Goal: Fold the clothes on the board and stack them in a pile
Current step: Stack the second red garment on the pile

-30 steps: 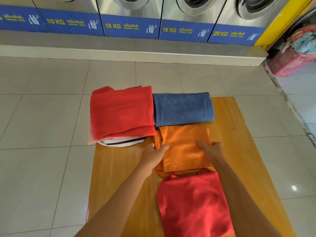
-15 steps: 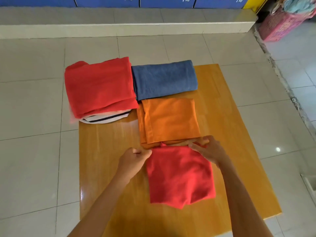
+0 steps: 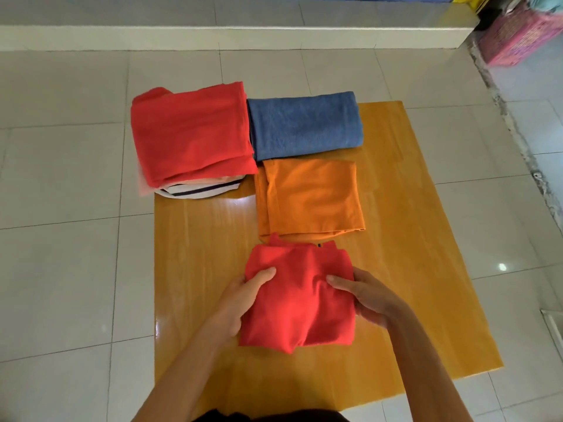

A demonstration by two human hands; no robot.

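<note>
Head view. My left hand (image 3: 240,303) and right hand (image 3: 367,295) now clasp the sides of the folded red cloth garment (image 3: 300,296) near the front of the glossy yellow wooden board (image 3: 420,269); a second ago they pressed the folded orange garment (image 3: 310,197). The blue folded towel (image 3: 304,124) and red-topped pile (image 3: 192,132) are unmoved. Stacking likely comes next.

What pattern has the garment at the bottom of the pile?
White with dark stripes: the bottom garment under the pile, in the head view.
</note>
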